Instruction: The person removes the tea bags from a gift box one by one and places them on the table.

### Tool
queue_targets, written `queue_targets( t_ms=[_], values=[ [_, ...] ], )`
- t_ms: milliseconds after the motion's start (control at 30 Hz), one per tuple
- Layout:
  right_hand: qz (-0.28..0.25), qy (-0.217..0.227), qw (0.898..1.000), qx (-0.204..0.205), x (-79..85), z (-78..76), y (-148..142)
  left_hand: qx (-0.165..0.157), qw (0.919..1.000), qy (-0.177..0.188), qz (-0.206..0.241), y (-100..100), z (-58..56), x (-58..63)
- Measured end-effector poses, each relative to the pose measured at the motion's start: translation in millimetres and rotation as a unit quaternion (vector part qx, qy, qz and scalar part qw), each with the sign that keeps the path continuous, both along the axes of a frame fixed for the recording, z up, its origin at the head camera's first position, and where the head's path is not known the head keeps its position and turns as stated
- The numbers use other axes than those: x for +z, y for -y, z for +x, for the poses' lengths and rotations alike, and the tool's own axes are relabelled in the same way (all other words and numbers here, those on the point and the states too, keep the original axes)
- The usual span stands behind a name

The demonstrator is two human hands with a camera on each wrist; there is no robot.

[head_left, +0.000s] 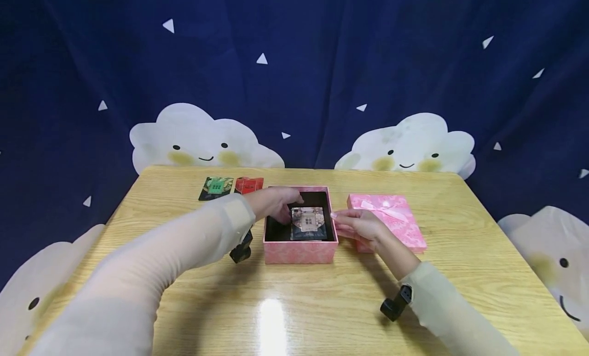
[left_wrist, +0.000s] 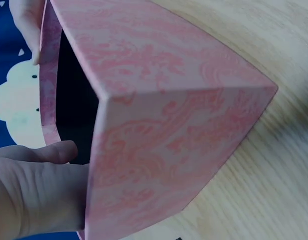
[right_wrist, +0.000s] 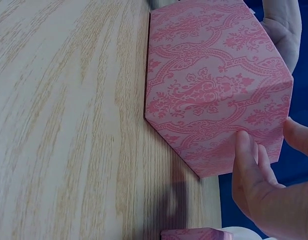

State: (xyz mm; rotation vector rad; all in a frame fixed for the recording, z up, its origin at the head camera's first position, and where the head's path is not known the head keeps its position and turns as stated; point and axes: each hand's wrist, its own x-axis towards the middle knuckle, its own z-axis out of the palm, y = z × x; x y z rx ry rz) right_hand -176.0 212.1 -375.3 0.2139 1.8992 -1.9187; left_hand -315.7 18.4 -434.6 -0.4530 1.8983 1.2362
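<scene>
Working from the near edge outward, we note two pale sleeves, the left sleeve and the right sleeve, with a small black camera at each wrist, the left camera and the right camera. Between them we see the wood-grained bench, a bright patch of glare on its near part.

Next comes the pink patterned box, uncovered, standing upright on the bench, black inside. At its right wall we record the right hand: the grip is a light pinch, thumb at the rim and fingertips on the outer face, as our right wrist view confirms. The left hand comes over the left wall into the box. Its thumb and fingers stand well apart, but the tips are partly hidden; we cannot tell whether this grip has hold of anything. Just beside it lies the floral pouch, flat in the right part of the box.

To the right of the box we log the pink lid, on the bench, a ribbon bow on top.

Farther back, left of the box, lie the red pouch and, just beside it, the green pouch.

Behind everything we see a dark blue curtain with white triangles and smiling clouds.
</scene>
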Motion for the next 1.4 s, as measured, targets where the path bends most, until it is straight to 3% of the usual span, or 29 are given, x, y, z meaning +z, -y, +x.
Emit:
queue_targets(
  t_ms=[67,133,267,333,500,533,633,767,867,967,1033,1200,1233,1300,1400],
  values=[
    [0.001,0.0,1.0,0.0,0.3,0.1,0.9,0.007,0.9999,0.012,0.005,-0.4,8.0,7.5],
    [0.003,-0.001,1.0,0.0,0.7,0.2,1.6,0.008,0.9996,0.027,0.007,0.3,-1.5,1.1],
    [0.008,0.001,1.0,-0.001,1.7,-0.1,2.2,0.013,0.9993,0.031,0.016,5.0,5.0,22.1],
    [0.009,0.0,1.0,-0.002,1.8,-0.5,2.2,0.01,0.9996,0.021,0.015,6.1,15.8,40.3],
    [0.003,-0.005,1.0,-0.002,0.6,-1.4,1.2,0.004,0.9999,-0.002,0.015,1.8,59.5,97.5],
    [0.001,-0.006,1.0,-0.002,0.1,-1.4,1.0,-0.001,0.9998,-0.007,0.016,0.5,64.1,103.3],
    [-0.002,-0.005,1.0,0.0,-1.7,-1.0,1.0,-0.022,0.9993,-0.005,0.029,-5.5,73.1,112.6],
    [-0.004,-0.004,1.0,0.002,-5.1,0.2,1.5,-0.049,0.9977,0.004,0.046,-14.9,77.8,111.4],
    [-0.009,-0.005,1.0,0.003,-7.6,1.2,2.0,-0.061,0.9969,0.001,0.05,-21.2,79.6,106.7],
    [-0.014,-0.004,1.0,0.006,-8.8,2.9,2.0,-0.068,0.9969,-0.006,0.041,-27.8,76.3,94.3],
    [-0.016,-0.005,1.0,0.008,-9.3,4.1,1.9,-0.073,0.9967,-0.003,0.037,-36.1,60.0,68.5],
    [-0.024,-0.01,1.0,0.013,-10.4,4.8,1.6,-0.08,0.9963,0.0,0.032,-61.2,-3.6,-21.5],
    [-0.025,-0.011,1.0,0.015,-10.4,4.5,1.6,-0.081,0.9962,-0.002,0.031,-63.9,-13.0,-34.7],
    [-0.026,-0.014,0.999,0.016,-10.3,3.8,1.3,-0.086,0.9959,-0.01,0.026,-66.2,-22.1,-47.0],
    [-0.025,-0.018,0.999,0.016,-9.1,3.1,1.1,-0.096,0.9948,-0.019,0.028,-62.4,-30.7,-52.6]
  ],
)
